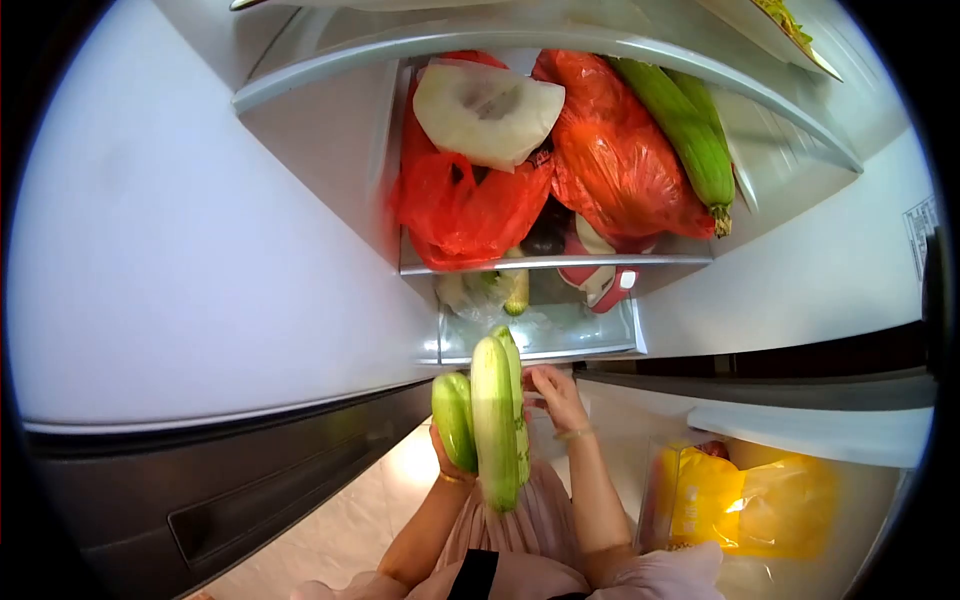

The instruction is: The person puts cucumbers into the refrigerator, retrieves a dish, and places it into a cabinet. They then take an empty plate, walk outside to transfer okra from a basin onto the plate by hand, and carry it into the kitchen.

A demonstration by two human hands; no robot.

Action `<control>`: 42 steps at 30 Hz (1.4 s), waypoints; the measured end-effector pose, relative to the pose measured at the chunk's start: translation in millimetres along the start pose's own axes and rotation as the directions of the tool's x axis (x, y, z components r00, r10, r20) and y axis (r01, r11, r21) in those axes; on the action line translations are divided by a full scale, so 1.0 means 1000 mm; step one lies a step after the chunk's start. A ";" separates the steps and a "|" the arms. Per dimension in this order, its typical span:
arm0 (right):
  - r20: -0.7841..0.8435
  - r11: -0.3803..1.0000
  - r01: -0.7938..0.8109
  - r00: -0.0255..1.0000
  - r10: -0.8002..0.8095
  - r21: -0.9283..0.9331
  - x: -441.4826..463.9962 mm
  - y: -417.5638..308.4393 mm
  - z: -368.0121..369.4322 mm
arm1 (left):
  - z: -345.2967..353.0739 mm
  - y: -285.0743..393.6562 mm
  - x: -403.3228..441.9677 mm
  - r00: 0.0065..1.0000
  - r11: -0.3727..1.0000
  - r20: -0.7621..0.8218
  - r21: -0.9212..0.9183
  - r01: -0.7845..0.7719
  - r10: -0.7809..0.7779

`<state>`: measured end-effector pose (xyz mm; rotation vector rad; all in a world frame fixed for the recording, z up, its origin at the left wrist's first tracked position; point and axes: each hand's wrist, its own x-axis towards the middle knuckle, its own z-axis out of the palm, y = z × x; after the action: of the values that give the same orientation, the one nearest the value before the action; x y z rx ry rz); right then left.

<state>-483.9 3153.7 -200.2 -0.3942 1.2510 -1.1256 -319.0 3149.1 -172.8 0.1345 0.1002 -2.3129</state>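
Note:
In front of my body, a bundle of three pale green vegetables that look like zucchini stands in front of the open fridge. A long light zucchini (494,420) is in the middle, a speckled zucchini (521,450) lies against its right side, and a shorter, glossier green zucchini (454,420) is on the left. My left hand (441,455) is closed around the bundle from below left, its fingers mostly hidden behind it. Just right of the bundle, my right hand (556,397) has loosely bent fingers, apart, with nothing seen in them.
Red plastic bags (620,140), a white wrapped item (488,108) and long green gourds (690,140) fill the fridge shelf. In the drawer (540,330) below lie a clear bag and another zucchini (516,292). The door bin at right holds a yellow package (755,500).

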 end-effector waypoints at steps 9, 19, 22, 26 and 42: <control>0.135 0.952 0.269 0.959 -0.251 -0.146 -0.030 -0.010 0.025 | -0.059 0.017 0.019 0.954 0.930 -0.214 0.344 -0.127 0.210; 0.048 0.881 0.050 0.995 -0.082 0.470 -0.002 0.013 0.004 | -0.061 0.029 0.029 0.947 0.948 -0.219 0.265 -0.175 0.236; 0.050 0.919 0.033 0.997 -0.057 0.393 0.014 0.001 0.000 | -0.074 0.034 0.032 0.951 0.949 -0.177 0.232 -0.211 0.255; -0.067 0.993 0.089 0.994 -0.084 0.081 0.064 -0.015 -0.005 | -0.084 0.038 0.030 0.952 0.974 -0.216 0.110 -0.196 0.217; -0.227 0.391 0.244 0.506 -0.832 -0.888 0.274 -0.029 0.018 | -0.047 0.030 0.017 0.966 0.941 -0.237 0.337 -0.014 0.100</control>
<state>-507.6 2906.3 -320.7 -1.3055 2.4062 -1.3197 -305.9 3121.9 -222.3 0.5961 -0.1681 -2.2267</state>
